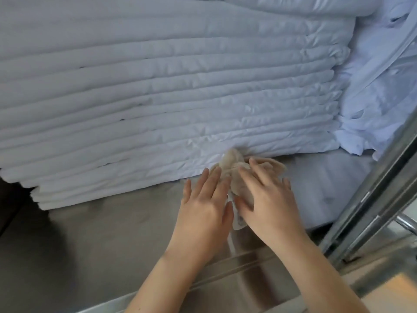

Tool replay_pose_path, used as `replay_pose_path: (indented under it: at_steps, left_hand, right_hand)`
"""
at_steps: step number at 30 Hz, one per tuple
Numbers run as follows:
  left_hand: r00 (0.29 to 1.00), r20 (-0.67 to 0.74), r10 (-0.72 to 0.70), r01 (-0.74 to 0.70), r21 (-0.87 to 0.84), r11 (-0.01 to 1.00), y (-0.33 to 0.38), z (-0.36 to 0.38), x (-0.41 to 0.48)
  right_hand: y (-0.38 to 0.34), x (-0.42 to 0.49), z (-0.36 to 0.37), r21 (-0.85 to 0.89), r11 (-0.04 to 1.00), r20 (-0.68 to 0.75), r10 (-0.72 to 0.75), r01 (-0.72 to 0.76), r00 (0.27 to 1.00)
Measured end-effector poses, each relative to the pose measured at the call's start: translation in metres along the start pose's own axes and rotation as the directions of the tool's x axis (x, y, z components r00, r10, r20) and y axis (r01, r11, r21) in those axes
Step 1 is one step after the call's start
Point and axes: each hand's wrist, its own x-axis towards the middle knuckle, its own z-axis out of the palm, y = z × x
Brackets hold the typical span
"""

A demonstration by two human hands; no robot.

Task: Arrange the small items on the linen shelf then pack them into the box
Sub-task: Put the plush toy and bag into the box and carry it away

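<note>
A small beige, crumpled soft item (232, 164) in a clear wrapper lies on the steel shelf (101, 222), right against the foot of a tall stack of folded white linen (158, 98). My left hand (203, 204) rests flat on its left side with fingers spread. My right hand (268, 199) lies flat over its right part, fingers apart, covering most of it. A bit of clear wrapper (238, 220) shows between my thumbs. Neither hand is closed around the item. No box can be made out.
Loose white linen (372, 98) is bunched at the right behind a slanted metal frame post (383, 188). A flat white sheet (327, 188) lies on the shelf to the right of my hands. The shelf's front lip (225, 279) runs below my wrists.
</note>
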Motion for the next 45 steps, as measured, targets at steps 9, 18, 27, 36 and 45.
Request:
replay_pose_path:
  at_steps: [9, 18, 27, 36, 45]
  left_hand:
    - [0.999, -0.045, -0.008, 0.010, 0.038, 0.999, -0.008, 0.009, 0.011]
    - [0.997, -0.053, -0.050, 0.051, 0.012, 0.999, -0.009, 0.007, 0.001]
    - [0.989, -0.055, -0.134, 0.135, 0.018, 0.991, -0.032, -0.016, -0.028]
    - [0.972, -0.082, -0.221, 0.225, 0.037, 0.974, -0.060, -0.044, -0.062]
    - [0.965, -0.105, -0.241, 0.248, 0.058, 0.967, -0.071, -0.049, -0.069]
  right_hand:
    - [-0.004, 0.016, 0.018, 0.091, 0.994, -0.010, -0.053, 0.053, 0.999]
    - [-0.007, 0.014, 0.025, 0.082, 0.981, -0.184, -0.159, 0.176, 0.970]
    - [-0.043, -0.001, 0.025, 0.099, 0.959, -0.211, -0.240, 0.265, 0.947]
    - [-0.102, -0.015, 0.048, 0.167, 0.943, -0.152, -0.264, 0.288, 0.952]
    - [-0.120, -0.018, 0.063, 0.124, 0.957, 0.099, -0.275, 0.263, 0.956]
